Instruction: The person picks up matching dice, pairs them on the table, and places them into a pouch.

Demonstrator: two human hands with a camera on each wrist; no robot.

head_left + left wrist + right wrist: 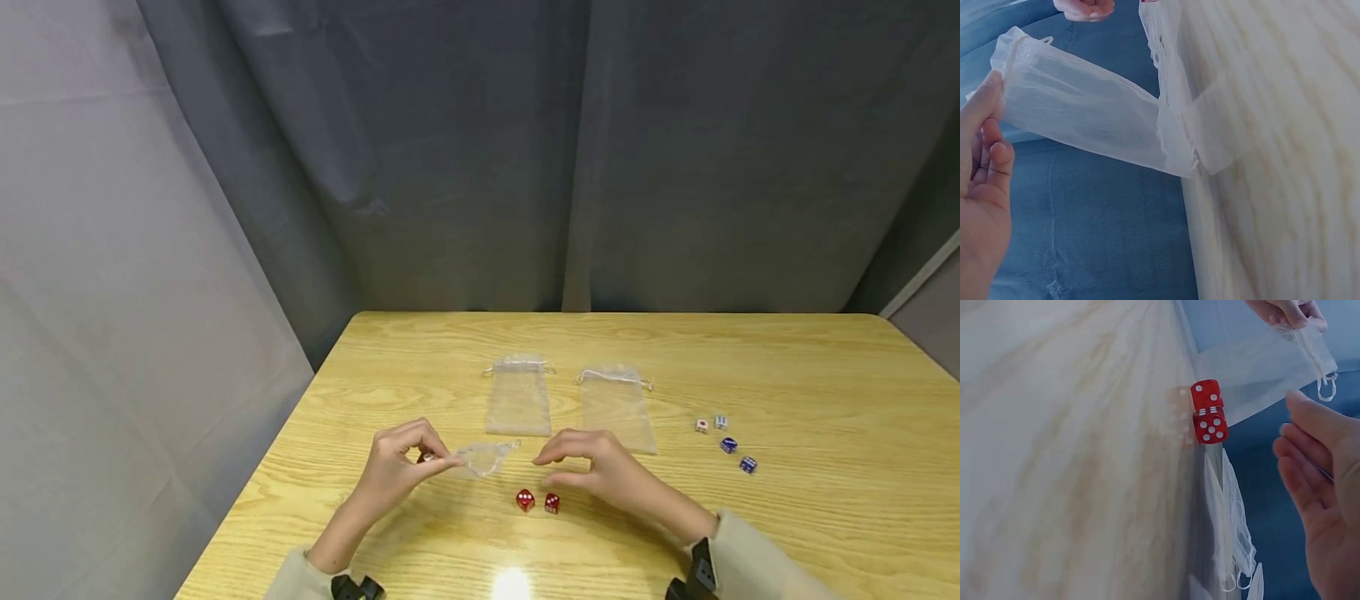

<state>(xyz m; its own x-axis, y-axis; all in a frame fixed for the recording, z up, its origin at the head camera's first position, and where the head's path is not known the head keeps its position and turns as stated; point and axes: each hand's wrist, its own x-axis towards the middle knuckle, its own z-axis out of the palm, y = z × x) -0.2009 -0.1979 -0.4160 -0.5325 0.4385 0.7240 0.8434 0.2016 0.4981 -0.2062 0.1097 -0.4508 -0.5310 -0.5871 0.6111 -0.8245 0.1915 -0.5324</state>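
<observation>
Sheer bag (1079, 103) pinched by left fingers (981, 102)

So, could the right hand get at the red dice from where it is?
Probably yes: the right hand is near the red dice, its fingers parted and seemingly empty. Nothing appears to block the way; the bag in the left hand doesn't cover them.

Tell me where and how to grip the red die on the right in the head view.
Probably best to pinch the red die by its near and far sides, coming from above with the right hand: it is a small cube resting on the table, its top uncovered, and the other red die sits close on its left.
</observation>
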